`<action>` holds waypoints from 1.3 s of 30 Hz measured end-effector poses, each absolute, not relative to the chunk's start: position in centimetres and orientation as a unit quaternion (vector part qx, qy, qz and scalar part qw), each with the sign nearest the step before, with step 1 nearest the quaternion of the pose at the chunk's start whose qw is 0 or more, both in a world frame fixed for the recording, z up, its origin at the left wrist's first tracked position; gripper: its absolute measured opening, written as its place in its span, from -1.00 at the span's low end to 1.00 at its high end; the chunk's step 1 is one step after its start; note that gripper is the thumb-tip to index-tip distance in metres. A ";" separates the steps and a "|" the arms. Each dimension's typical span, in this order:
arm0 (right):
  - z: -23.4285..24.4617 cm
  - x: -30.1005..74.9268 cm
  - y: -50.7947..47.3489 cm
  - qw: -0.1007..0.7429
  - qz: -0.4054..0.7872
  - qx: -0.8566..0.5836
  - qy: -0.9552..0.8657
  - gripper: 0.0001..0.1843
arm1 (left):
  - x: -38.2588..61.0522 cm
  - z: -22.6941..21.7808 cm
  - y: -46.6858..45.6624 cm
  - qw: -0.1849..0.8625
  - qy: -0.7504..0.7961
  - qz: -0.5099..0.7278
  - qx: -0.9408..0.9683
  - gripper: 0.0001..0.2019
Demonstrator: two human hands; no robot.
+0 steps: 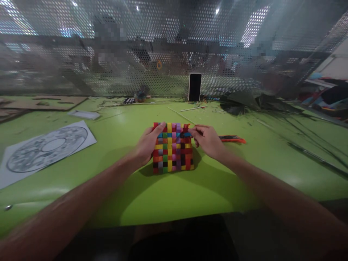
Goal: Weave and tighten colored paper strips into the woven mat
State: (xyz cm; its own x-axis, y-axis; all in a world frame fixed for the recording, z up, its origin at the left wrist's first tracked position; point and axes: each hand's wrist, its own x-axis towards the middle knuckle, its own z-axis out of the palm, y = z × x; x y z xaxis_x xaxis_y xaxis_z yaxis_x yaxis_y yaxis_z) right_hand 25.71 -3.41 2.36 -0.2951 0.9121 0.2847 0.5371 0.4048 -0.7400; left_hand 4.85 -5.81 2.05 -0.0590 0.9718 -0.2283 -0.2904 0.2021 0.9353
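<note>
A woven square [170,152] of flat coloured strips, in yellow, red, purple, green, blue and black, stands tilted up above the green table. My left hand [149,143] grips its left edge, the thumb lying over the upper left corner. At the upper right corner, my right hand [205,139] has thumb and forefinger pinched on a narrow strip [187,134] that looks blue. A short red strip end sticks up close to these fingertips. Just right of my right hand lies an orange-red tool [232,139], perhaps a cutter, partly hidden by the hand.
A printed sheet [78,145] with a ring design lies left, near a small white tray [84,115] and cardboard [46,102]. A phone-like device [195,87] stands against the perforated metal screen [130,79]. Dark leaves [239,101] and a thin dark rod [315,157] lie right.
</note>
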 end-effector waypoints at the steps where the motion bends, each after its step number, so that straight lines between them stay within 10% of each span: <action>1: 2.4 25.7 -3.4 0.348 0.247 -0.472 -0.771 -0.45 | 4.8 2.0 -5.8 0.593 0.500 0.530 0.342 -0.74; 39: 1.6 25.0 -3.8 0.355 0.122 -0.466 -0.801 -0.62 | 5.0 1.0 -6.0 0.570 0.454 0.512 0.454 -0.68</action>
